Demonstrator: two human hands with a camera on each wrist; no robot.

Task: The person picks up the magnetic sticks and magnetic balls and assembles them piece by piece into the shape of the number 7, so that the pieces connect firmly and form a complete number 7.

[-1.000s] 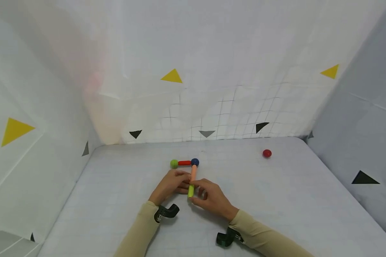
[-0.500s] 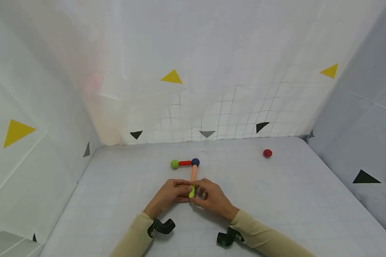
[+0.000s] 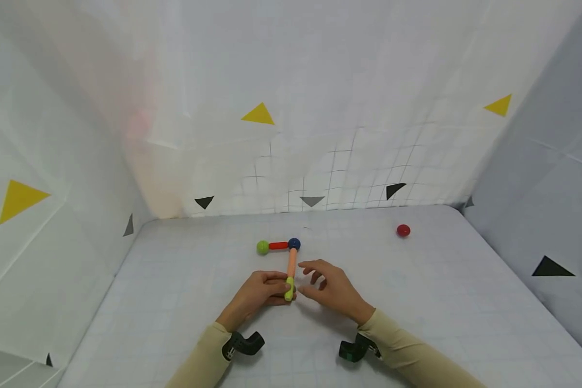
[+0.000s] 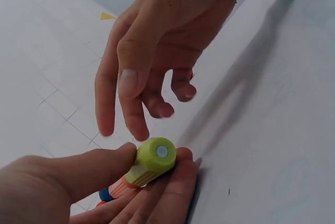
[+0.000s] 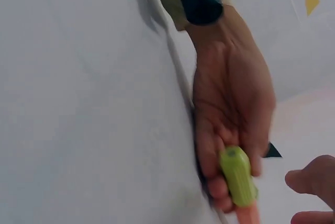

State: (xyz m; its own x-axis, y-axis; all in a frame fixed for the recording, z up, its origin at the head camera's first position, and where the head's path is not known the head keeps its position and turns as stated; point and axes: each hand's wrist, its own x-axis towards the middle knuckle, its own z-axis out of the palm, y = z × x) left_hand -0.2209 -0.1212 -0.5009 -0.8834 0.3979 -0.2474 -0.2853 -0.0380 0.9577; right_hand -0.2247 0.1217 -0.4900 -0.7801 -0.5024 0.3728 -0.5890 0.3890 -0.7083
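My left hand (image 3: 257,295) pinches a lime-green magnetic rod (image 3: 289,295) between thumb and fingers. The white disc in its near end shows in the left wrist view. At its far end the lime rod (image 5: 238,177) meets a peach rod (image 3: 292,263), which runs on to a dark blue ball (image 3: 294,244). From that ball a red rod (image 3: 278,246) leads left to a green ball (image 3: 263,247). My right hand (image 3: 337,290) hovers just right of the lime rod, fingers loosely bent and apart from it, holding nothing.
A loose red ball (image 3: 403,230) lies toward the back right of the white table (image 3: 441,302). White sheets with yellow and black triangles stand behind the table and at both sides. Each wrist wears a black camera.
My left hand slid nearer along the rods, from the peach one to the lime one. My right hand let go of the lime rod and drew back to the right.
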